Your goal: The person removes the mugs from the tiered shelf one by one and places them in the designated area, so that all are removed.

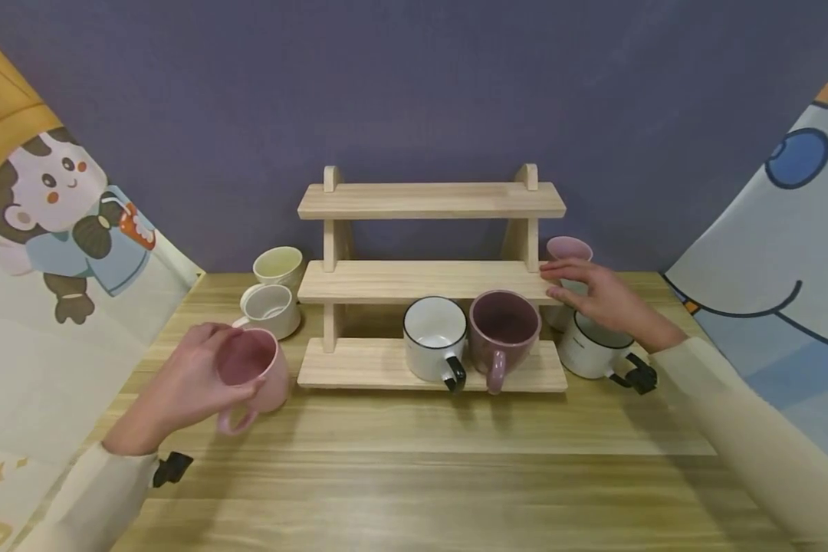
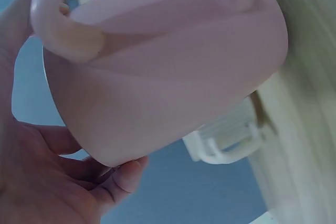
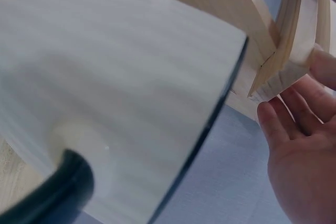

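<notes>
No words, brands or numbers can be read. On the white mug [image 1: 583, 354] with a black rim, standing to the right of the wooden rack [image 1: 431, 281], a small dark mark [image 1: 579, 345] shows on the near side, too small to make out.

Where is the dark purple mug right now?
In the head view, the dark purple mug stands on the rack's bottom shelf, right of centre, just right of the white black-rimmed mug there.
</notes>
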The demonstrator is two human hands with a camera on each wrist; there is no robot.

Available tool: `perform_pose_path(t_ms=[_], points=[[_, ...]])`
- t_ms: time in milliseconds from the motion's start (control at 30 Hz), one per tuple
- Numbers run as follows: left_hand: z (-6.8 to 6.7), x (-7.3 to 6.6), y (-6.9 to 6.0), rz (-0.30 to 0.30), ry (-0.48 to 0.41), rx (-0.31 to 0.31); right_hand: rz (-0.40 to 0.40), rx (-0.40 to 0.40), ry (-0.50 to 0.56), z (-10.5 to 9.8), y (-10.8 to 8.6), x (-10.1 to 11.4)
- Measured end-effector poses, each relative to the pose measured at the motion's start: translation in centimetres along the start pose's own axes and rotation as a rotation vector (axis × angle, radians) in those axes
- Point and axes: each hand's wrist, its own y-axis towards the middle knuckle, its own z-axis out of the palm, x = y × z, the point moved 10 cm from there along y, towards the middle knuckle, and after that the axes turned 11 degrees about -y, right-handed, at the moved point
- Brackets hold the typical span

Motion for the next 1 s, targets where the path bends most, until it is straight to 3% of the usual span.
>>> perform_pose_path(t_ms=[133,300,733,1000], points=[[0.9,1.0,0.2,-0.001,0.005,0.014,0.017,0.015,0.001,0.1,0.1,-0.1],[1.2,1.7,0.5,0.042,-0.004,0.005,0.025,0.028,0.005,0.3,0.1,-0.2],[0.4,2.1,1.5,0.159,-0.075,0.079,0.041,0.028,-0.003,0.1,-0.1,0.0],[-0.4,3.1,1.5,0.178,-0.063,0.025,0.053,0.019,0.006,0.1,-0.1,0.0]])
